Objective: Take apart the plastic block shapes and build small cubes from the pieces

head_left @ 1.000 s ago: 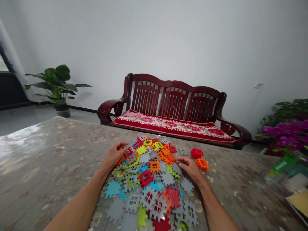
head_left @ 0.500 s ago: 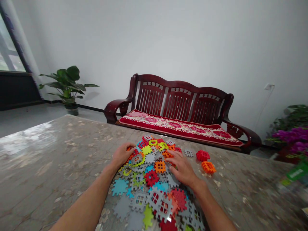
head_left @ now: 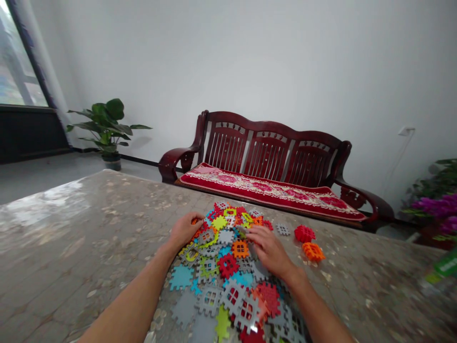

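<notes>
Between us my two hands bracket a heap of flat interlocking plastic building pieces [head_left: 218,278] with toothed edges, in grey, red, orange, blue and lime. At the heap's far left edge, my left hand [head_left: 184,232] curls its fingers around an orange building piece [head_left: 194,222], partly covered by the hand. My right hand [head_left: 269,247] is over the right side, pinching a grey building piece [head_left: 243,229] seen nearly edge-on. Near the middle lie an orange window piece [head_left: 240,249] and a red window piece [head_left: 228,266].
Right of the heap stand a red assembled block [head_left: 304,233] and an orange assembled block [head_left: 313,251], near a loose grey lattice piece [head_left: 283,229]. The patterned table [head_left: 107,228] has a glossy cover. Beyond its far edge is a wooden bench [head_left: 266,147]. A blurred green-labelled container [head_left: 444,267] sits at right.
My right hand has picked up a grey building piece from the heap, its fingers now pinched together. The left hand stays at the left edge. The whole view has shifted slightly.
</notes>
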`<control>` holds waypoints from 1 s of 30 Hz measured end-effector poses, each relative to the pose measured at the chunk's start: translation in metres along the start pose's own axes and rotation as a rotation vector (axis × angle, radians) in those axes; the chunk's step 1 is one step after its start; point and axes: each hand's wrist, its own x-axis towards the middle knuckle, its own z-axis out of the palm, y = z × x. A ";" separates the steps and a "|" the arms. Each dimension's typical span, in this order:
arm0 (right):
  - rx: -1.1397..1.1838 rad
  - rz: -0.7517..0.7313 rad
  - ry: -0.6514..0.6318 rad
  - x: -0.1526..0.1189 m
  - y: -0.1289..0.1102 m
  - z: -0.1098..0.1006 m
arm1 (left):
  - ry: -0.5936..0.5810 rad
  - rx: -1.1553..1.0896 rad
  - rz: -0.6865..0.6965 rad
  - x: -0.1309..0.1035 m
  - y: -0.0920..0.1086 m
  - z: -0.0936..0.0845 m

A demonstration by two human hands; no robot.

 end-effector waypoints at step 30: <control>0.009 0.194 0.142 -0.017 -0.013 0.002 | -0.027 0.039 -0.020 0.000 0.002 -0.001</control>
